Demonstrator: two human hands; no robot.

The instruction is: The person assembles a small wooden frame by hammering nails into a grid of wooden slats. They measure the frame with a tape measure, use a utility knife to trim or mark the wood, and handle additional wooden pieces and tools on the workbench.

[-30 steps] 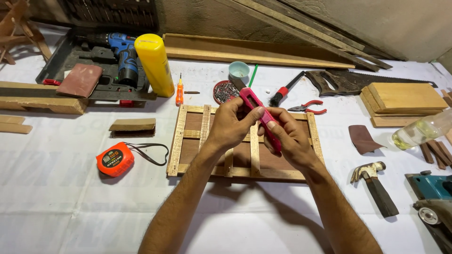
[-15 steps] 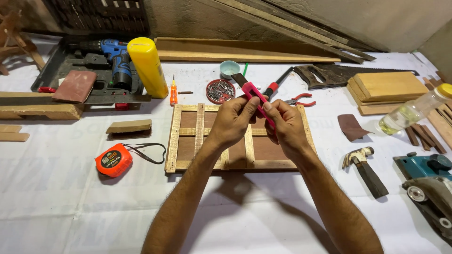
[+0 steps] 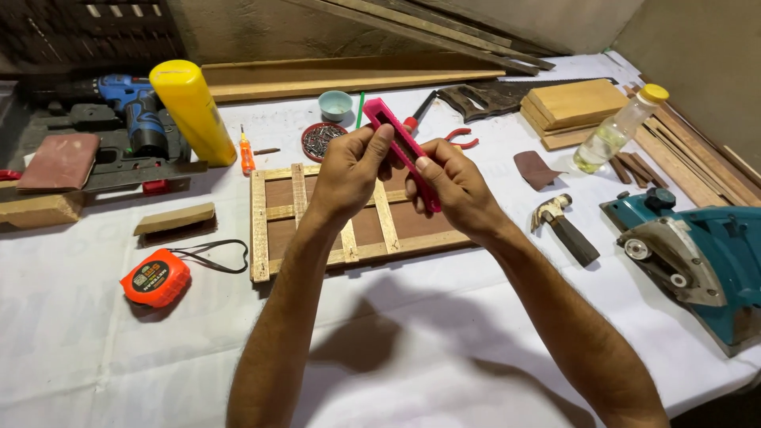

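Pink utility knife (image 3: 400,147) in both hands, long axis slanting up-left

Landmark: the slatted wooden frame (image 3: 349,218) lies before you.
Above it: your hands hold a utility knife (image 3: 402,150).
Left of it: tape measure (image 3: 156,277), wood block (image 3: 174,219).
Right of it: hammer (image 3: 564,228), circular saw (image 3: 697,254).
Behind it: nail dish (image 3: 319,140), small cup (image 3: 335,104).
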